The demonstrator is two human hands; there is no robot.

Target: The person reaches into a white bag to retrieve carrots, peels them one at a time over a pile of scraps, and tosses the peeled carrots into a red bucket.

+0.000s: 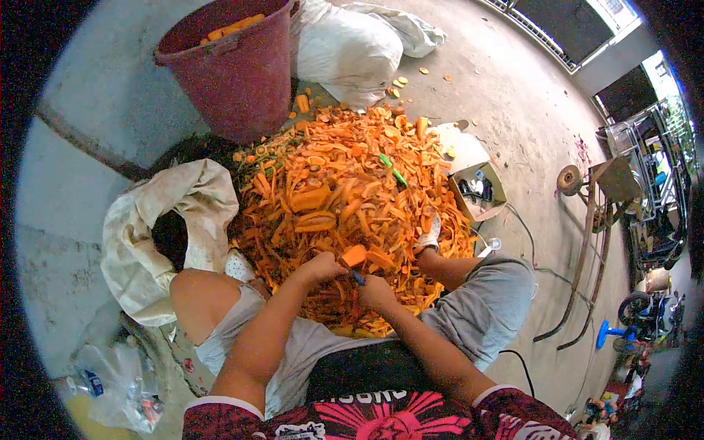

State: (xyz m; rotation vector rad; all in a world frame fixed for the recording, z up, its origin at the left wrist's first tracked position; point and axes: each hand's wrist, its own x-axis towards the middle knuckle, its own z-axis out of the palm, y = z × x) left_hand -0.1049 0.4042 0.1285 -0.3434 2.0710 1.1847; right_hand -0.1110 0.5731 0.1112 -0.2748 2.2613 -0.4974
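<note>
The short orange carrot piece (354,255) sat pinched at the fingertips of the left hand (320,267), held just above the lap and over the near edge of the peel heap. The right hand (375,291) was closed around a small blue-handled peeler or knife (357,276), its working end touching the underside of the carrot; the blade itself was too small to make out. Both hands were therefore occupied, left clamped on the carrot, right wrapped on the tool, the two nearly touching. Directly beyond the grip spread the large mound of orange carrot peelings and offcuts (345,198), with a green-handled tool (394,171) lying on top, well beyond the hands. Just right of the grip a white-socked foot (427,236) rested in the peelings beside the grey-trousered knee (488,297). Left of the grip lay an open off-white cloth sack (183,213). Farther out stood a maroon plastic bucket (235,66) holding cut carrot pieces, a filled white sack (348,48) beside it, and a small open cardboard box (478,191) off to the right on the bare concrete floor (506,95). Judgement: the cut would go best with the carrot held by its end, fingertips clear of the blade path, strokes shallow and directed away from the holding hand, rotating the piece between strokes so waste fell onto the heap.
</note>
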